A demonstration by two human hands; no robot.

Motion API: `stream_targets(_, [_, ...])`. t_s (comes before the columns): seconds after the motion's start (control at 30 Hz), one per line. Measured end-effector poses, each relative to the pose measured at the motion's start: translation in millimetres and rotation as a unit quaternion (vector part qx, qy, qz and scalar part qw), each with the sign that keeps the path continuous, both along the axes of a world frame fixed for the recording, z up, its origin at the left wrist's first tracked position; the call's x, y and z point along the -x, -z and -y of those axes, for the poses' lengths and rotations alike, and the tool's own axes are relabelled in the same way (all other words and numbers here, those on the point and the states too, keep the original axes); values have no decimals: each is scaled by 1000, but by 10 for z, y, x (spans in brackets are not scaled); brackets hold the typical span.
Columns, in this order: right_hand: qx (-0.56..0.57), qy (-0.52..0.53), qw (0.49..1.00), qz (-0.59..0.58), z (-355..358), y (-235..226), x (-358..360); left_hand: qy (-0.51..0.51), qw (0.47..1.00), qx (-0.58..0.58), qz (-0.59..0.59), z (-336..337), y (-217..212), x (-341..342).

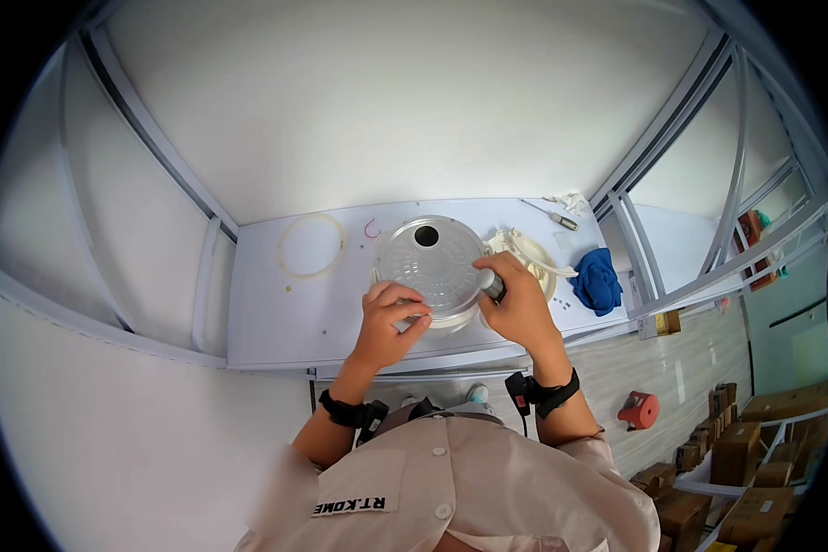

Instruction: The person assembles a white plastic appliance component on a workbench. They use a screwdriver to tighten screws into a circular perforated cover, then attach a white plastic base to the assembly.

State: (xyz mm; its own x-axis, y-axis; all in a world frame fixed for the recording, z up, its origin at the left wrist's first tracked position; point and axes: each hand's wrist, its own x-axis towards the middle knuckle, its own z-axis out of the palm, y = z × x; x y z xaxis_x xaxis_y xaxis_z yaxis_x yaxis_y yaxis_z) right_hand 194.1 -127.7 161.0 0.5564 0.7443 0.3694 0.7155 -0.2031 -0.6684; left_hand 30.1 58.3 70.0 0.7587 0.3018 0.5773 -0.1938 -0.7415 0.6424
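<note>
A round, shiny metal disc-like part [432,271] with raised markings and a dark round hole near its far edge lies in front of me on the table. Around its near edge a pale rim [451,322] shows. At the near right of the disc, my right hand [522,311] is closed on a short grey cylindrical piece [492,283]; whether that piece is fixed to the disc I cannot tell. My left hand [388,327] has its fingers bent over the near left edge, thumb and fingertips close together. Whatever sits between them is mostly covered.
A pale yellow ring [312,247] lies on the white table [267,313] at left, near a red wire [371,227]. To the right are cream-coloured parts [529,253], a screwdriver [561,220] and a blue cloth [597,282]. Frame posts flank the table; a red stool [638,410] stands on the floor.
</note>
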Motion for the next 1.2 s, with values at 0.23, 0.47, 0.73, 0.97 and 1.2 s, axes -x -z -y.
stream_targets(0.23, [64, -66, 996, -16, 123, 335, -60, 21, 999, 40, -14, -171, 65, 46])
stream_targets(0.47, [61, -61, 996, -3, 62, 490, 78, -54, 998, 16, -5, -169, 104, 31])
stream_targets(0.73, [25, -2, 999, -19, -101, 609, 337, -122, 991, 61, -15, -155, 110, 32])
stream_targets(0.97, [-39, -38, 994, -92, 5, 497, 223, -184, 979, -93, 8, 68, -119, 113])
stream_targets(1.2, [-102, -12, 988, -113, 244, 221, -46, 21, 998, 59, 21, 468, -487, -138])
